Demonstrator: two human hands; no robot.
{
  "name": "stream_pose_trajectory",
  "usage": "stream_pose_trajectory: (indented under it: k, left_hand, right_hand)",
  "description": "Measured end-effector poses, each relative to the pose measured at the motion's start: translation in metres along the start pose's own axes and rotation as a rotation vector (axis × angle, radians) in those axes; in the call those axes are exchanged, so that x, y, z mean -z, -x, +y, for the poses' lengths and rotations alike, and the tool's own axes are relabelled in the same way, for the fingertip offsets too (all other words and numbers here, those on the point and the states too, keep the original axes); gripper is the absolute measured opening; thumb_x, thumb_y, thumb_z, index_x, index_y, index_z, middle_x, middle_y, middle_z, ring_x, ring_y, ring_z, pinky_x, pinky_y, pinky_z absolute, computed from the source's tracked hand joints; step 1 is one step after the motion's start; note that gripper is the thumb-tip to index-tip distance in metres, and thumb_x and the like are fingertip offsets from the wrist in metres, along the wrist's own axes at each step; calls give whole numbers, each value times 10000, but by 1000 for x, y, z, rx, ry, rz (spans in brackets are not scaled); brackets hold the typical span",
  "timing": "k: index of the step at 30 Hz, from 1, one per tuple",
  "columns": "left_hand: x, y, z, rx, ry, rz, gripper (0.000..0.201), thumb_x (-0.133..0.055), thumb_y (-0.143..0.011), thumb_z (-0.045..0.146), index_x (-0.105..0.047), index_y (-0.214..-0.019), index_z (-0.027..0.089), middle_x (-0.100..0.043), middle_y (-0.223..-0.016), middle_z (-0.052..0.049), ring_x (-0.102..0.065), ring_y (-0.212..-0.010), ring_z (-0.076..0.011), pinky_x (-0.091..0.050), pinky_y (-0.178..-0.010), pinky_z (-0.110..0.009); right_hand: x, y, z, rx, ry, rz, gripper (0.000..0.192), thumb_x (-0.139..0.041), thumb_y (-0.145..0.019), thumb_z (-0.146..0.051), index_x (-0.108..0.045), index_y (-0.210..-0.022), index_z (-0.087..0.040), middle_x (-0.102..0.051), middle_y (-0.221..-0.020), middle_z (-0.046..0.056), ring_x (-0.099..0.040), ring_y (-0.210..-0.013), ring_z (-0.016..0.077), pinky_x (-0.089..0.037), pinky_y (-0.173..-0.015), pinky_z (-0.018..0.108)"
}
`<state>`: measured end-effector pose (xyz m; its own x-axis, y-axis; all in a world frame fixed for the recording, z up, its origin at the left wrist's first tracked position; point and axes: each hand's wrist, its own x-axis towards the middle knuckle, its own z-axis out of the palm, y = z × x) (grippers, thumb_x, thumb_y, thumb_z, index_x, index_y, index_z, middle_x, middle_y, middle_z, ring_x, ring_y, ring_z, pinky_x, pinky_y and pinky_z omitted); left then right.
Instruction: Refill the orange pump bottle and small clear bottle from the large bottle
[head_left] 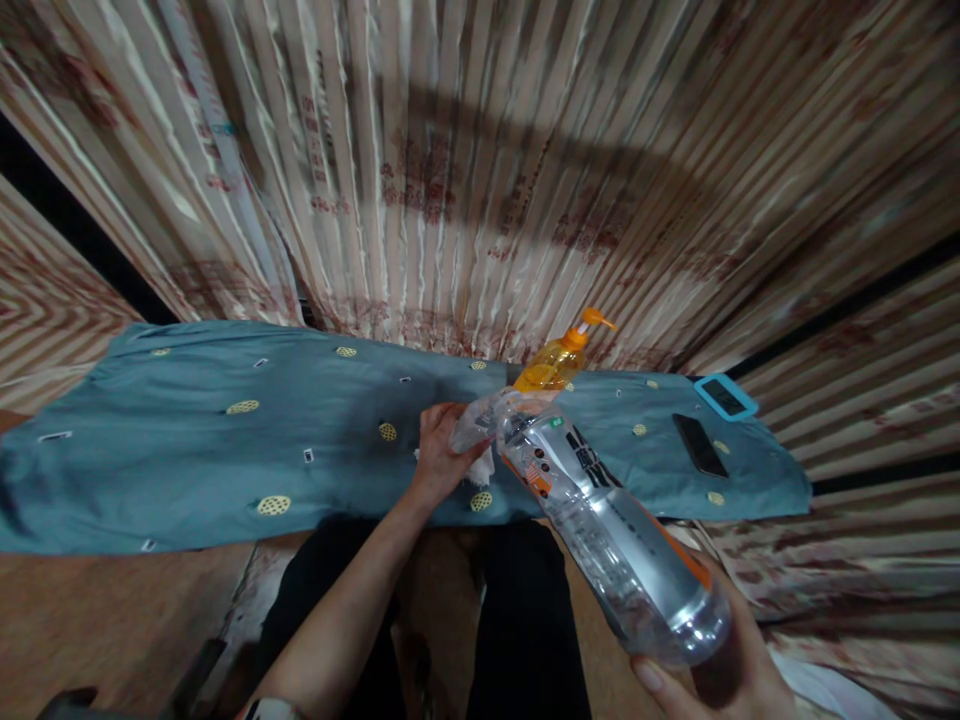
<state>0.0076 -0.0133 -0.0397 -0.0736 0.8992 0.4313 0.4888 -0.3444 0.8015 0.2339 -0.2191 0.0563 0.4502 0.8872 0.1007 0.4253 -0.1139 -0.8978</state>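
Note:
My right hand [731,665] grips the base of a large clear plastic bottle [600,520] with a silver and orange label. The bottle is tilted, its narrower end pointing up and left toward my left hand [442,445]. In that hand, fingers closed, is a smaller clear plastic container [474,422], close against the bottle's upper end; whether they touch cannot be made out. Something white and crumpled, like a tissue [480,468], shows below my left fingers. Just behind stands a pump bottle [551,365] of yellow liquid with an orange pump head, its lower part hidden.
A green-blue cloth with pineapple prints [187,430] covers the long narrow table. At its right end lie a dark phone [700,445] and a blue-framed digital display [726,397]. A patterned pleated curtain [465,180] hangs right behind the table. My legs [525,620] are below the front edge.

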Motion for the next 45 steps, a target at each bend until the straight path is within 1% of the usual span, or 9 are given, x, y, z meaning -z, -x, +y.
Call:
stream_pose_trajectory:
  k: [2,7,12,21,33,37,40,43,45]
  left_hand:
    - [0,0,0,4,2,-1,401,-760,-742,281,-637,-1119,223,-613,-1126,-68,-529,-1095,-273,-465,-993,-451]
    - [-1,0,-1,-6,4,2,393,-751,-755,300,-633,-1122,222,-606,-1129,-69,-521,-1098,-271,-464,-997,-447]
    - [-1,0,-2,-22,-13,12,385,-740,-768,295,-631,-1128,212,-612,-1130,-72,-524,-1100,-267,-469,-990,-438]
    - [-2,0,-3,-36,-37,28,396,-760,-752,283,-636,-1123,222,-624,-1120,-67,-537,-1097,-269,-484,-979,-437]
    - [-2,1,-3,-31,-21,29,400,-767,-743,256,-634,-1119,227,-621,-1126,-61,-536,-1090,-262,-482,-977,-432]
    - [-2,1,-3,-28,-12,28,407,-768,-748,279,-630,-1125,209,-613,-1136,-73,-529,-1096,-265,-476,-988,-439]
    - [-2,1,-3,-26,-16,10,408,-768,-747,286,-631,-1123,208,-612,-1135,-73,-526,-1100,-267,-475,-988,-441]
    - [-2,1,-2,-24,-21,8,405,-763,-749,274,-629,-1128,215,-615,-1132,-67,-530,-1092,-264,-475,-981,-439]
    - [-2,1,-2,-20,-22,12,415,-767,-744,271,-627,-1130,216,-614,-1131,-68,-530,-1089,-265,-476,-977,-438]
  right_hand:
    - [4,-3,4,35,30,-10,814,-784,-679,-548,-466,-1362,-239,-718,-1154,59,-724,-987,227,-591,-805,276]
    - [19,-14,24,298,209,-133,767,-787,-732,-402,-423,-1391,-254,-733,-1149,52,-742,-964,214,-607,-765,242]
    - [21,-17,33,359,216,-144,795,-765,-766,-373,-367,-1444,-260,-705,-1227,65,-724,-1039,208,-599,-809,232]
    - [24,-18,34,336,208,-165,876,-774,-754,-391,-313,-1488,-263,-711,-1191,63,-732,-1012,202,-602,-807,235]
    - [25,-18,39,296,195,-146,893,-787,-735,-398,-326,-1484,-243,-698,-1206,90,-728,-1020,218,-603,-815,250]
    - [22,-15,34,220,178,-121,908,-804,-693,-441,-370,-1465,-241,-562,-1414,130,-711,-1051,226,-598,-822,256]
    - [13,-9,21,121,130,-30,917,-790,-666,-540,-408,-1441,-234,-452,-1508,137,-701,-1033,221,-586,-814,253]
    - [5,-4,8,73,119,36,907,-753,-656,-634,-446,-1398,-213,-581,-1356,126,-678,-1070,240,-558,-864,276]
    - [2,-2,2,63,128,34,938,-744,-653,-654,-436,-1411,-196,-647,-1231,114,-674,-1069,253,-548,-874,296]
